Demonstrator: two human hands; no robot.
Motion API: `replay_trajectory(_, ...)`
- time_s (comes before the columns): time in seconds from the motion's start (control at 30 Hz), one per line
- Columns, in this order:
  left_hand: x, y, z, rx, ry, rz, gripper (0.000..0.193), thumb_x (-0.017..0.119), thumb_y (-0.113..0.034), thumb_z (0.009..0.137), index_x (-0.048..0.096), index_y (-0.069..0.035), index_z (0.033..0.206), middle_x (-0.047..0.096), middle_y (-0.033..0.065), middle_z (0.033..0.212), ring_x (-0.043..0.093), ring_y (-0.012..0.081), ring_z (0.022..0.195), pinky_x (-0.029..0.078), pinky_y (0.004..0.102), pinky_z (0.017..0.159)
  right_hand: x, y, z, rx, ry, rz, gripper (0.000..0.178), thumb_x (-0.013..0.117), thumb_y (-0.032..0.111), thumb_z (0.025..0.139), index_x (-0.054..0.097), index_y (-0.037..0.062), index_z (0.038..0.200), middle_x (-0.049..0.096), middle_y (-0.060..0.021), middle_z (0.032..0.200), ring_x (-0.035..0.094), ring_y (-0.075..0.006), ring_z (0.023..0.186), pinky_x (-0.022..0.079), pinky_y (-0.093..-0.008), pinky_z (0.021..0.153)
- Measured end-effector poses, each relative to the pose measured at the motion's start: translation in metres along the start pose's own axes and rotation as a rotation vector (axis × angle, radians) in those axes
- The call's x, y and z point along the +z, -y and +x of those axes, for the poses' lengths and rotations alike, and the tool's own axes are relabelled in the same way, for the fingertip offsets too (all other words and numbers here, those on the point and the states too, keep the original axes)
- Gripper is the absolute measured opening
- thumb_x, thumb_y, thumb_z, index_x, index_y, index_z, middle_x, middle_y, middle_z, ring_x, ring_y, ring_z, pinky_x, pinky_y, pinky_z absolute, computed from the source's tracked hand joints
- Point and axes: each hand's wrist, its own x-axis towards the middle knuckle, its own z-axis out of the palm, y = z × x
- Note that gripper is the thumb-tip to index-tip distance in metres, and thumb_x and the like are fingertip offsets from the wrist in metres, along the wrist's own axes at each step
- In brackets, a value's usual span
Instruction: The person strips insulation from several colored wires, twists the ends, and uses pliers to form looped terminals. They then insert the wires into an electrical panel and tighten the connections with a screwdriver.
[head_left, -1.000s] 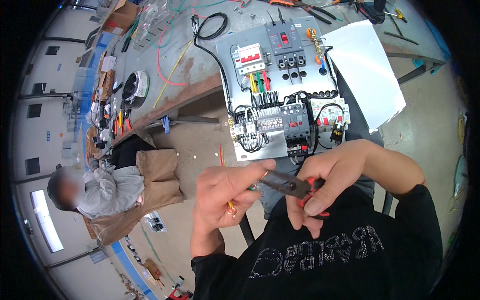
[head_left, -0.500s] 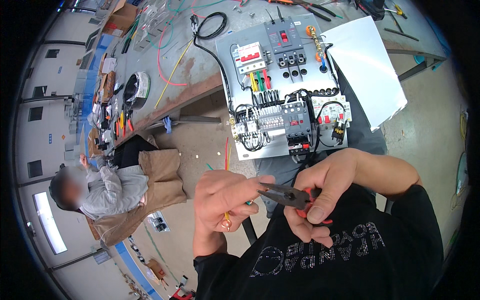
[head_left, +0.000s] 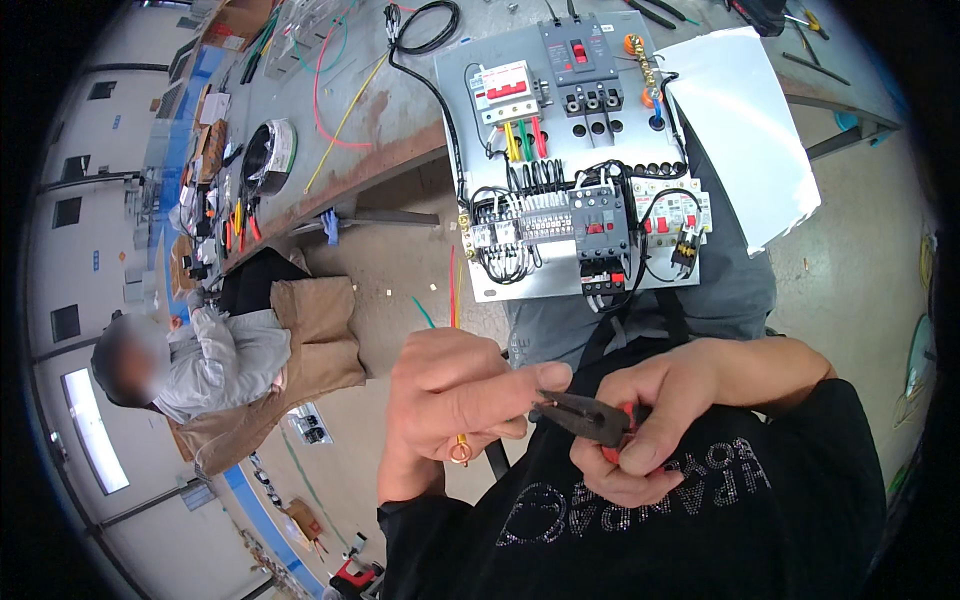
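While the right hand [head_left: 650, 420] stays out of nothing but the red handles, its grip is clamped on the dark pliers [head_left: 585, 415], whose long axis runs leftward, nose meeting the left hand [head_left: 450, 395]. That hand's fingers are pinched together on a thin yellow wire [head_left: 461, 445] hanging below, above the person's lap.

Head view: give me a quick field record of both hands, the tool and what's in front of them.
left hand: pinching thin wires, red and yellow, with a small ring terminal hanging below
right hand: closed around pliers with red handles, jaws pointing at the left fingertips
wires: run up from the left hand toward the panel
panel: grey board of breakers and contactors, resting on the person's lap and the bench edge
paper sheet: white, right of the panel
other person: seated at left
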Motion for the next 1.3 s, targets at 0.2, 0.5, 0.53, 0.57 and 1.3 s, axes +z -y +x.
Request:
replay_trajectory(0.2,-0.005,-0.014,0.005,-0.078,0.058,0.043,0.063,0.085,-0.018,0.065,0.078,-0.015,0.128,0.044,-0.0015,0.057,0.045,0.0137,0.046,0.029,0.0313,0.044,0.028,0.011,-0.008,0.023,-0.376,-0.441,0.030,0.061,0.030,0.109,0.058,0.0033,0.095,0.057,0.0001,0.077,0.054,-0.0081,0.068,0.043,-0.0264,0.063)
replay_trajectory(0.5,0.002,-0.020,0.006,-0.205,0.002,0.214,0.064,0.079,0.002,0.072,0.073,-0.010,0.135,0.045,0.0012,0.058,0.046,0.0154,0.047,0.038,0.0311,0.047,0.028,0.027,-0.006,-0.070,-0.849,-1.360,0.026,0.070,0.022,0.100,0.058,0.0001,0.093,0.057,-0.0124,0.077,0.059,-0.0281,0.066,0.046,-0.0384,0.061)
replay_trajectory(0.53,0.004,-0.023,0.007,-0.218,-0.019,0.217,0.063,0.078,0.003,0.074,0.072,-0.009,0.136,0.046,0.0016,0.059,0.046,0.0156,0.048,0.039,0.0312,0.048,0.027,0.028,-0.004,-0.107,-0.873,-1.438,0.024,0.071,0.020,0.098,0.058,-0.0001,0.094,0.057,-0.0126,0.077,0.060,-0.0296,0.066,0.046,-0.0389,0.061)
replay_trajectory(0.57,0.005,-0.026,0.008,-0.228,-0.036,0.237,0.062,0.077,0.004,0.076,0.071,-0.008,0.136,0.048,0.0022,0.060,0.047,0.0159,0.049,0.040,0.0310,0.048,0.026,0.029,-0.003,-0.144,-0.895,-1.516,0.024,0.073,0.018,0.096,0.058,-0.0002,0.094,0.058,-0.0129,0.077,0.060,-0.0310,0.067,0.047,-0.0394,0.061)
replay_trajectory(1.3,0.017,-0.002,0.018,-0.088,-0.093,0.398,0.055,0.074,-0.002,0.076,0.071,-0.003,0.131,0.059,0.0065,0.071,0.055,0.0207,0.054,0.043,0.0332,0.051,0.005,0.073,-0.018,0.051,-0.651,-1.164,0.030,0.066,0.028,0.105,0.066,-0.0013,0.112,0.064,-0.0084,0.086,0.064,-0.0177,0.080,0.051,-0.0348,0.075)
